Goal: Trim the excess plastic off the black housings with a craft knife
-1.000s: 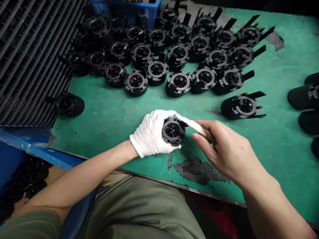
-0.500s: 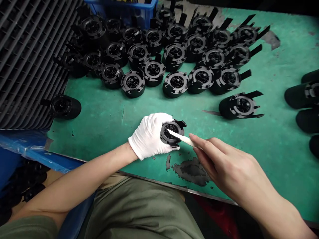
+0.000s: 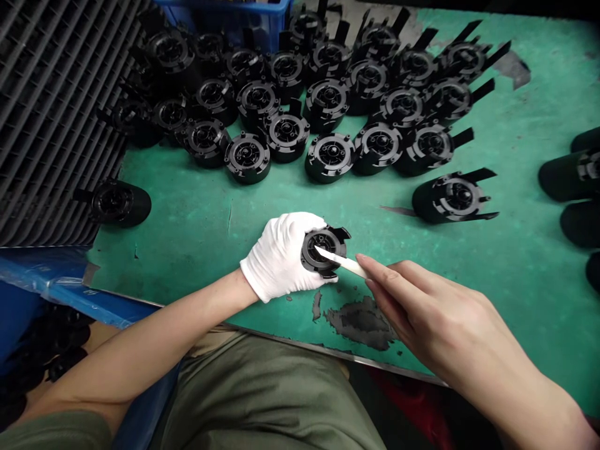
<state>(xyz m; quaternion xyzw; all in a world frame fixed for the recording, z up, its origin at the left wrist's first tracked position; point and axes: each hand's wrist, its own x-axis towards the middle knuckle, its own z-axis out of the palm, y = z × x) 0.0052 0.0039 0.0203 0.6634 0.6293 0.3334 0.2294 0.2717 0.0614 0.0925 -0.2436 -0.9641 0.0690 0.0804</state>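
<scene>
My left hand (image 3: 284, 256), in a white glove, is wrapped round a black round plastic part (image 3: 323, 250) near the table's front edge. The part's open, ribbed face is turned up towards me, and prongs stick out on its right side. My bare right hand (image 3: 422, 300) pinches a white-handled knife (image 3: 344, 262) from the right. The blade's tip lies over the inner ribs of the part; whether it touches them I cannot tell.
Several similar black parts (image 3: 328, 156) stand in rows across the back of the green table (image 3: 197, 237). One lies at the left (image 3: 122, 203), another at the right (image 3: 435, 197). More are at the far right edge. A blue bin (image 3: 262, 28) is behind; black slatted racks (image 3: 56, 119) rise at the left.
The knife's tip has shifted very slightly within the part's face. Both hands keep their hold, and the view has moved slightly.
</scene>
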